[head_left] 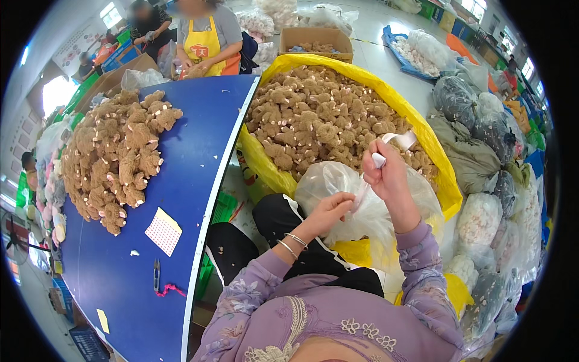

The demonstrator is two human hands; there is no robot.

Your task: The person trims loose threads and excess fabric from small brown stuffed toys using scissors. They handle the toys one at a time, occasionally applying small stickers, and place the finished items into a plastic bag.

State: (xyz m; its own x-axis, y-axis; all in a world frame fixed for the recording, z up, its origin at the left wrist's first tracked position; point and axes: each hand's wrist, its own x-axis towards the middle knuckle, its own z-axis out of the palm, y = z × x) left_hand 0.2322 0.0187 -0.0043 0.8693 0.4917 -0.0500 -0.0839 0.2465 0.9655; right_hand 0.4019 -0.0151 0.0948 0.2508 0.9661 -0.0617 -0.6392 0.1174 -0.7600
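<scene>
Clear plastic bag [325,181] is positioned before yellow plastic sack [443,163], its neck apparently pinched by nearly closed left hand [333,211], presumably for gathering. Flat white strip [410,140] is clenched in curled right hand [386,168], likely for tension. Sack's near rim is partly obstructed by bag; blue-topped table [187,145] is noted left of sack, filled plastic bags [480,218] right.

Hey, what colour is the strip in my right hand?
The strip is white, showing best in the head view.

toy workshop, heaped plush toys [319,117], bulging sacks [479,218]
</scene>
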